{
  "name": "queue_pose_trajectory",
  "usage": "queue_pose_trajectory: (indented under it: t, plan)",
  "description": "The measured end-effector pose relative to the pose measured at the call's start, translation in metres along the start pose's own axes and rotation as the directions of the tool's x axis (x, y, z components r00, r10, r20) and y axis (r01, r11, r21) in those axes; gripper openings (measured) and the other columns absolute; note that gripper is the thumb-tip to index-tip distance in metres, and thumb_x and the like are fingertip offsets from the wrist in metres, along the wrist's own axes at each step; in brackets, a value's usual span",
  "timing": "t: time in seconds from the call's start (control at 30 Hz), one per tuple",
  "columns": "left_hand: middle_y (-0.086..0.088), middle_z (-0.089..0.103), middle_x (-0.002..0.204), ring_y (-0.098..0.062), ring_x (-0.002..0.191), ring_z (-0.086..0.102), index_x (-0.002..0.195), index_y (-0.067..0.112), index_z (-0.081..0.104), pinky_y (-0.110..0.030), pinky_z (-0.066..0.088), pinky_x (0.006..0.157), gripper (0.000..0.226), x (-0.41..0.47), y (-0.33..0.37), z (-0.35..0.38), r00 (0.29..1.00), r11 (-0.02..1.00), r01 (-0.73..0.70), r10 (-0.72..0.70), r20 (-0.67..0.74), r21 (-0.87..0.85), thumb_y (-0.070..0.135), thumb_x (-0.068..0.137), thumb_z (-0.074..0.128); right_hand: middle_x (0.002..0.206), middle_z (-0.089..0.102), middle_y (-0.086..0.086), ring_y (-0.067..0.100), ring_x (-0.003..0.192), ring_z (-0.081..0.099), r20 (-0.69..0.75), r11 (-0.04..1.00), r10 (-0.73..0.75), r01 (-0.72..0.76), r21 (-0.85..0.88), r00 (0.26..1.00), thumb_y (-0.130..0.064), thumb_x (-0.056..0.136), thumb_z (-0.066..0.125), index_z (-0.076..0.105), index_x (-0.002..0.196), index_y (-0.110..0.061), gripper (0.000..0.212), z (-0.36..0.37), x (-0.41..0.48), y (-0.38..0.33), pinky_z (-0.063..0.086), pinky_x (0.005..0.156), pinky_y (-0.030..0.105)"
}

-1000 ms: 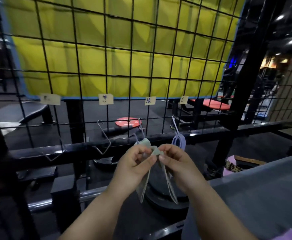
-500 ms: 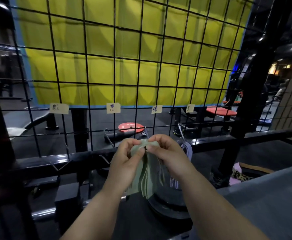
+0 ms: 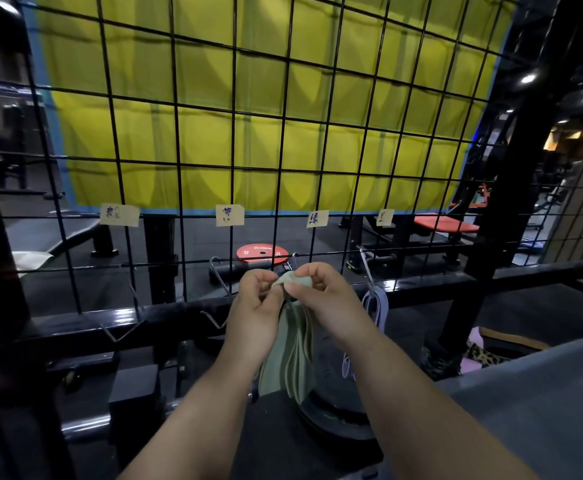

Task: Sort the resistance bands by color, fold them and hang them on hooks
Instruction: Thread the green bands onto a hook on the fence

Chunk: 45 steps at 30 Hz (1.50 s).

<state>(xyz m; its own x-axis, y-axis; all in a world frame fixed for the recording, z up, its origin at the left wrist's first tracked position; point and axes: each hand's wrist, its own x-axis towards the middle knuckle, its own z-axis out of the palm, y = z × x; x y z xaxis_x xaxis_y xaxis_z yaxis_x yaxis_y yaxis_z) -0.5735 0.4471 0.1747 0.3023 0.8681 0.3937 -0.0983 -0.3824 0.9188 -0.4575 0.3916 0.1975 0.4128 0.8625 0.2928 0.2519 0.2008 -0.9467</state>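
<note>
Hands are meeting at the centre of the head view. The left hand and the right hand are each pinching the folded top of the green resistance bands between thumb and curled fingers, just in front of the wire grid. The bundle is hanging down in several loose layers between the two wrists. Just to the right of the right hand, a purple band is dangling from a metal hook. Another hook is jutting from the grid beside the left hand. Four paper labels are sitting in a row on the grid above the hooks. Behind the mesh, a yellow curtain is hanging, and a red weight plate is lying on the floor. A grey worktop is showing at the lower right.
</note>
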Motion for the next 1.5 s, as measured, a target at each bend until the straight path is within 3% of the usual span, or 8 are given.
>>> queue_pose_trajectory:
  t: [0.23,0.4,0.73,0.87,0.97,1.2,1.37,1.5]
  plan:
    - [0.007,0.06,0.1,-0.002,0.086,0.056,0.108,0.023,0.049,-0.019,0.042,0.071,0.008,0.005,0.006,0.001,1.0,0.999,-0.011,0.01,0.017,0.053,0.024,0.1,0.047,0.088,0.065,-0.007,0.009,0.076,0.058,0.005,0.999,-0.05,0.05,0.011,0.999,-0.017,0.086,0.073,0.061,0.091,-0.023,0.014,0.002,0.008,0.0,0.048,0.073,0.025]
    - [0.009,0.057,0.098,-0.002,0.088,0.055,0.096,0.033,0.045,-0.019,0.041,0.071,0.009,0.008,0.007,0.005,1.0,0.999,-0.014,0.013,0.026,0.041,0.025,0.101,0.045,0.081,0.063,-0.007,0.01,0.071,0.061,0.01,0.998,-0.06,0.06,0.027,0.998,-0.016,0.087,0.072,0.061,0.097,-0.013,0.015,-0.003,0.01,-0.001,0.049,0.071,0.025]
    - [0.01,0.058,0.102,0.001,0.088,0.053,0.105,0.033,0.046,-0.018,0.04,0.072,0.007,0.01,0.009,0.008,0.997,0.998,0.054,-0.052,0.065,-0.026,0.028,0.102,0.042,0.088,0.064,-0.006,0.013,0.076,0.064,0.025,0.999,-0.038,0.038,-0.009,0.999,-0.02,0.086,0.073,0.062,0.091,-0.024,0.013,-0.01,0.018,-0.002,0.055,0.073,0.035]
    - [0.0,0.062,0.101,-0.01,0.086,0.061,0.102,0.032,0.047,-0.027,0.048,0.073,0.005,0.014,0.011,0.009,0.991,0.989,0.107,-0.098,0.086,-0.107,0.028,0.102,0.044,0.092,0.063,0.0,0.019,0.078,0.066,0.05,1.0,-0.022,0.021,0.021,0.999,-0.021,0.086,0.074,0.063,0.091,-0.022,0.012,-0.013,0.019,-0.003,0.057,0.08,0.046]
    - [-0.011,0.065,0.107,-0.025,0.09,0.069,0.107,0.03,0.047,-0.04,0.058,0.077,0.007,0.016,0.012,0.009,0.974,0.954,0.202,-0.171,0.15,-0.221,0.028,0.1,0.047,0.091,0.06,-0.003,0.011,0.077,0.062,0.052,0.999,-0.026,0.028,-0.041,0.998,-0.022,0.089,0.07,0.063,0.094,-0.024,0.009,-0.017,0.021,-0.004,0.055,0.074,0.035]
    - [-0.004,0.06,0.109,-0.014,0.091,0.065,0.121,0.026,0.052,-0.034,0.052,0.078,0.02,0.01,0.007,0.014,0.947,0.893,0.292,-0.221,0.232,-0.342,0.023,0.101,0.049,0.101,0.07,-0.001,0.014,0.096,0.068,0.114,0.999,-0.006,0.001,0.046,0.993,-0.014,0.095,0.061,0.068,0.118,-0.021,0.025,-0.023,0.019,-0.001,0.053,0.08,0.021]
    - [-0.005,0.066,0.108,-0.015,0.09,0.065,0.118,0.025,0.06,-0.031,0.052,0.074,0.02,0.007,0.003,0.019,0.941,0.859,0.323,-0.247,0.231,-0.397,0.025,0.1,0.053,0.092,0.075,0.011,0.022,0.083,0.07,0.061,0.993,0.039,-0.046,0.111,0.997,-0.009,0.096,0.058,0.072,0.101,-0.014,0.015,-0.024,0.019,0.001,0.056,0.071,0.029]
    - [0.005,0.071,0.109,-0.007,0.103,0.065,0.112,0.026,0.066,-0.024,0.048,0.087,0.02,0.002,-0.002,0.023,0.969,0.911,0.229,-0.181,0.168,-0.343,0.022,0.101,0.051,0.098,0.074,0.017,0.03,0.094,0.07,0.007,0.991,0.071,-0.072,0.112,0.997,-0.009,0.092,0.063,0.072,0.103,-0.006,0.015,-0.027,0.022,0.008,0.056,0.087,0.038]
